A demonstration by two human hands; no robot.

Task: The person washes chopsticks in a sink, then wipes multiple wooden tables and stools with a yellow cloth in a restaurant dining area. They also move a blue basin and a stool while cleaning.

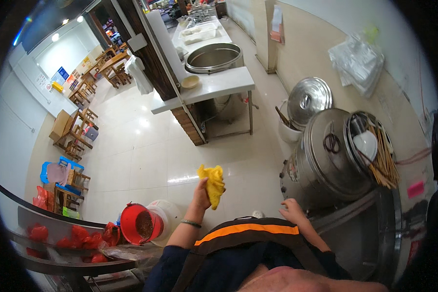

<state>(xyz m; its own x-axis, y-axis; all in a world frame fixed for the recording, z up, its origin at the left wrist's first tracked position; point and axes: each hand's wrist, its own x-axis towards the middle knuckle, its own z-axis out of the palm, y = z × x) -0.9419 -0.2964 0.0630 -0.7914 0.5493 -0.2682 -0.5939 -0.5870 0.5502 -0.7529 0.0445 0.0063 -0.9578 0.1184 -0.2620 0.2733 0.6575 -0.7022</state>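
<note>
A crumpled yellow cloth (214, 184) is gripped in my left hand (203, 195), held up in front of my body over the tiled floor. On the right, my right hand (291, 210) is empty with its fingers apart, beside the lower side of a large steel drum-shaped cooker (295, 175). Black-handled scissors (331, 142) lie on the cooker's lid. A steel basin (350, 127) next to them holds a white scoop (365, 145) and many wooden skewers or chopsticks (383, 160).
A red bucket (126, 219) with dark contents stands at lower left beside a white bucket (171, 219). Ahead, a white counter (222, 85) bears a small bowl (190, 82); a large steel pot (214, 58) stands by it. A white pail (289, 133) and steel lid (309, 98) are at right.
</note>
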